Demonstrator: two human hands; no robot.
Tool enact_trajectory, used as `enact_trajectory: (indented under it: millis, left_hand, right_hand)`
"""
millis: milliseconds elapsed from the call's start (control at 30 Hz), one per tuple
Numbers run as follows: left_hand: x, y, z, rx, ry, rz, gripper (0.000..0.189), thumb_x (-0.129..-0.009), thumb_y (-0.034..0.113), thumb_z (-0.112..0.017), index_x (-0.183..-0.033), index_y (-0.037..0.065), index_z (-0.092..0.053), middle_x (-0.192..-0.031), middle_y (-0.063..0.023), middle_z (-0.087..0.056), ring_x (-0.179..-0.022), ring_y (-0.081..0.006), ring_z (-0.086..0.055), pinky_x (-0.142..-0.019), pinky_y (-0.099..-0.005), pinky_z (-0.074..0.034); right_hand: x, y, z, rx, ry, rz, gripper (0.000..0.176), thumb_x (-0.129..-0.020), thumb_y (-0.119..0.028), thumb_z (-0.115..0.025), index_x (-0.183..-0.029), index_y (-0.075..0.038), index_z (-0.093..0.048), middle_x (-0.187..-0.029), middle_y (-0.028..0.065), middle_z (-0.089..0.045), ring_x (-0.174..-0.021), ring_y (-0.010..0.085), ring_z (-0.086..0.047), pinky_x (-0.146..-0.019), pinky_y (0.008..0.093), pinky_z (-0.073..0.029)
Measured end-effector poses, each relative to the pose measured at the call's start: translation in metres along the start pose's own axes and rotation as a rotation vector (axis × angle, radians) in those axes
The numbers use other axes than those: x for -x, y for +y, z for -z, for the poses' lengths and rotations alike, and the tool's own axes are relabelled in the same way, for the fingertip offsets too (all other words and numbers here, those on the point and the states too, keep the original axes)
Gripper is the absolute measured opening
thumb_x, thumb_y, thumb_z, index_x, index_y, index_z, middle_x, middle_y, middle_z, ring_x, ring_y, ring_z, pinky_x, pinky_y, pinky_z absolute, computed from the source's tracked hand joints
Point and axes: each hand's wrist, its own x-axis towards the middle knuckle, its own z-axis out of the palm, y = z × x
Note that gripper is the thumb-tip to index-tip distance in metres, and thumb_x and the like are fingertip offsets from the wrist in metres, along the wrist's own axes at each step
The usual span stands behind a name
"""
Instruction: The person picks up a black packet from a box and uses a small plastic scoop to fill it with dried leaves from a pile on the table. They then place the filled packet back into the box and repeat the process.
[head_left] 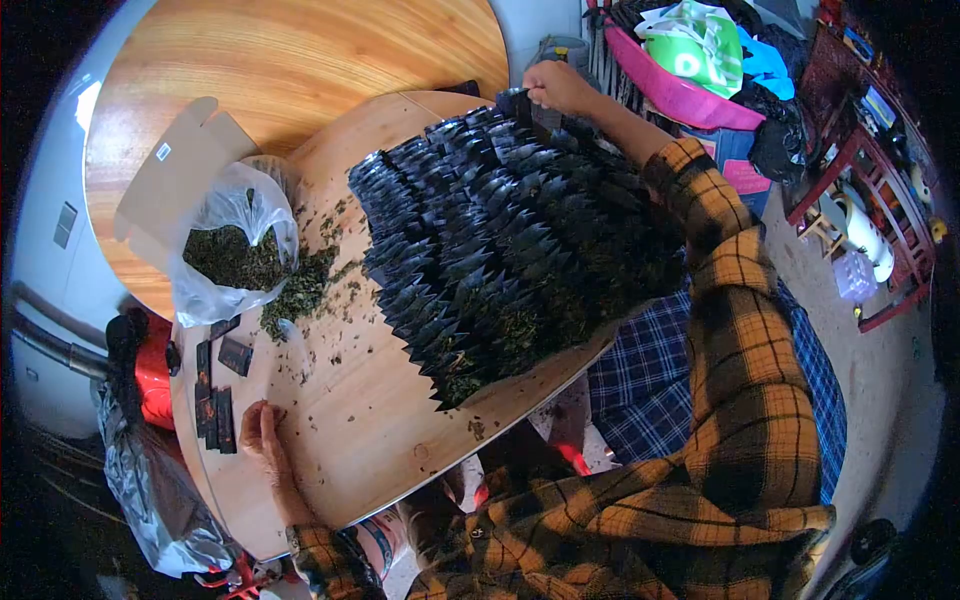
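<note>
Overlapping rows of small black sachets (490, 220) with jagged edges cover the right half of the table, dark green dried leaf showing in many of them. At the far end of the rows my right hand (560, 88) pinches a black sachet. My left hand (262, 435) is near the table's left edge with its fingers curled together; whether anything is in them I cannot make out. Just left of it lie several flat black packets (215, 420). Beyond them stands an open clear plastic bag (240, 245) of dried leaf, with a spilled heap (298, 300) beside it.
A cardboard box (180, 165) stands behind the plastic bag, against a round wooden tabletop (330, 45). Leaf crumbs dot the pale table (370, 430). To the right are a pink tub (665, 75) with bags in it and a dark red wooden rack (880, 200).
</note>
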Motion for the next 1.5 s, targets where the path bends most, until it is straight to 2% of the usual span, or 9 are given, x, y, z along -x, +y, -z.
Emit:
enact_trajectory:
  millis: [200,400,667,900,1033,1233,1300,1433,1500]
  left_hand:
    - [0.003,0.008,-0.004,-0.039,-0.004,0.019,0.018,-0.088,0.012,-0.062,-0.098,-0.002,-0.061,-0.084,-0.0058,-0.062,-0.075,-0.0137,-0.059,-0.072,-0.0266,-0.050]
    - [0.004,0.005,-0.004,-0.038,0.026,0.022,0.019,-0.088,0.012,-0.061,-0.099,-0.003,-0.061,-0.083,-0.0054,-0.062,-0.075,-0.0132,-0.058,-0.071,-0.0247,-0.049]
    - [0.011,0.030,-0.013,-0.060,0.022,-0.004,0.020,-0.087,0.012,-0.060,-0.100,-0.002,-0.061,-0.086,-0.0049,-0.061,-0.079,-0.0117,-0.058,-0.074,-0.0234,-0.047]
    - [0.002,0.049,-0.003,-0.092,-0.149,0.134,0.024,-0.087,0.018,-0.059,-0.102,-0.001,-0.060,-0.081,-0.0014,-0.060,-0.072,-0.0080,-0.053,-0.063,-0.0204,-0.041]
    - [-0.021,0.041,0.008,0.000,-0.330,0.093,0.026,-0.085,0.019,-0.061,-0.102,-0.001,-0.060,-0.078,-0.0011,-0.060,-0.068,-0.0070,-0.051,-0.059,-0.0200,-0.039]
    - [-0.034,0.009,0.001,0.160,-0.203,0.111,0.020,-0.085,0.015,-0.057,-0.092,-0.003,-0.061,-0.069,-0.0014,-0.058,-0.060,-0.0085,-0.051,-0.053,-0.0223,-0.040]
    - [-0.025,0.022,-0.003,0.041,-0.086,-0.008,0.017,-0.086,0.012,-0.058,-0.092,-0.004,-0.063,-0.069,-0.0049,-0.062,-0.059,-0.0104,-0.056,-0.053,-0.0237,-0.045]
    - [-0.027,0.008,0.001,0.127,-0.112,-0.011,0.015,-0.087,0.011,-0.057,-0.088,-0.003,-0.061,-0.065,-0.0048,-0.060,-0.055,-0.0094,-0.055,-0.050,-0.0240,-0.045]
    - [-0.029,0.005,0.001,0.158,-0.093,0.013,0.014,-0.087,0.010,-0.057,-0.087,-0.003,-0.061,-0.065,-0.0046,-0.060,-0.055,-0.0093,-0.055,-0.050,-0.0241,-0.045]
  right_hand:
    - [0.009,-0.001,0.010,-0.068,-0.007,-0.078,0.021,-0.076,-0.007,-0.061,-0.095,0.001,-0.058,-0.068,0.0091,-0.063,-0.055,0.0164,-0.060,-0.053,0.0304,-0.048]
    - [0.025,0.019,0.025,0.116,0.189,0.220,0.022,-0.076,-0.010,-0.062,-0.095,0.000,-0.060,-0.072,0.0094,-0.063,-0.058,0.0164,-0.060,-0.055,0.0309,-0.049]
    - [0.031,-0.025,0.066,-0.156,-0.038,-0.007,0.021,-0.074,-0.023,-0.063,-0.083,-0.004,-0.064,-0.067,0.0112,-0.062,-0.061,0.0217,-0.061,-0.059,0.0338,-0.049]
    - [0.007,-0.147,0.081,-0.115,-0.170,0.148,0.015,-0.087,-0.015,-0.058,-0.088,-0.001,-0.062,-0.067,0.0055,-0.060,-0.061,0.0119,-0.058,-0.057,0.0262,-0.048]
    - [-0.019,-0.229,0.067,-0.015,-0.162,0.528,0.017,-0.085,-0.017,-0.060,-0.086,0.000,-0.062,-0.066,0.0065,-0.060,-0.063,0.0140,-0.058,-0.060,0.0281,-0.047]
    - [-0.051,-0.378,0.031,-0.139,-0.182,0.740,0.016,-0.086,-0.014,-0.061,-0.088,0.002,-0.061,-0.074,0.0144,-0.064,-0.070,0.0243,-0.065,-0.066,0.0338,-0.051]
    - [-0.060,-0.434,0.018,-0.110,-0.387,0.551,0.019,-0.083,-0.017,-0.061,-0.087,0.002,-0.062,-0.077,0.0162,-0.063,-0.077,0.0283,-0.064,-0.071,0.0373,-0.048]
    - [-0.087,-0.484,-0.060,-0.053,-0.294,0.825,0.017,-0.084,-0.017,-0.059,-0.089,-0.002,-0.063,-0.076,0.0106,-0.064,-0.068,0.0208,-0.060,-0.065,0.0325,-0.048]
    - [-0.096,-0.502,-0.103,-0.065,-0.349,0.812,0.020,-0.080,-0.017,-0.059,-0.092,0.000,-0.063,-0.079,0.0160,-0.064,-0.075,0.0317,-0.062,-0.068,0.0402,-0.048]
